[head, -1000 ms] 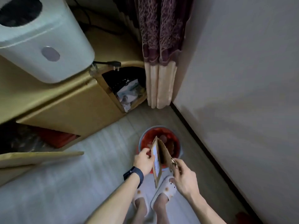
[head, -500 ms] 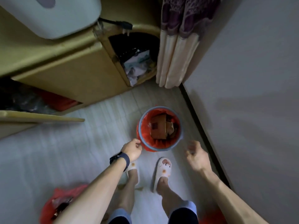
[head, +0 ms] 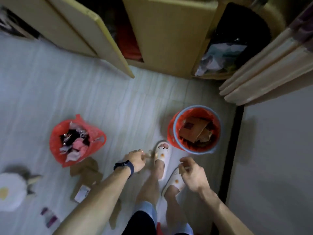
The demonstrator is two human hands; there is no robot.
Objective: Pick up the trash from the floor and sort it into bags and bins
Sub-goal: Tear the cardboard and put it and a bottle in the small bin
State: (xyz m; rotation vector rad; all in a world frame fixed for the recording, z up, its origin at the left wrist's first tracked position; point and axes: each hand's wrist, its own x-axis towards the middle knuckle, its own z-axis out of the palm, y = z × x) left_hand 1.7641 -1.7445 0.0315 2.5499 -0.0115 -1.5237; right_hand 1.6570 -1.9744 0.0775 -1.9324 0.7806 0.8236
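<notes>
Far left, a white egg-shaped cushion [head: 10, 192] sits on the pale floor [head: 118, 102]. Nearer and a little to its right, a few small purple wrappers [head: 50, 217] lie loose.

Next along, the red bag [head: 55, 146] stands open on the floor, stuffed with dark, pink and white scraps. Just beside its near edge, flat brown cardboard pieces [head: 86, 172] are spread on the floor, one carrying a white label [head: 83, 192].

Now the left hand [head: 135, 158], with a dark wristband [head: 124, 167] on the wrist. It hangs low over the floor, back up, fingers curled under. In this blur I cannot tell whether it grips anything.

Just beside it are the person's white slippers [head: 160, 156], one foot ahead of the other. The right hand [head: 194, 173] hovers over the nearer slipper, fingers loosely curled, thumb close to the forefinger, with nothing visible in its hold.

Beyond it, further right, the blue-rimmed bin [head: 199, 151] with its red liner stands near the dark skirting [head: 232, 141] of the grey wall [head: 279, 150]. Brown cardboard sheets [head: 193, 131] lie inside it.

Across the far side, a tan cabinet [head: 160, 39] has a door [head: 105, 43] swung open, and a cream curtain [head: 262, 73] hangs in the far right corner.
</notes>
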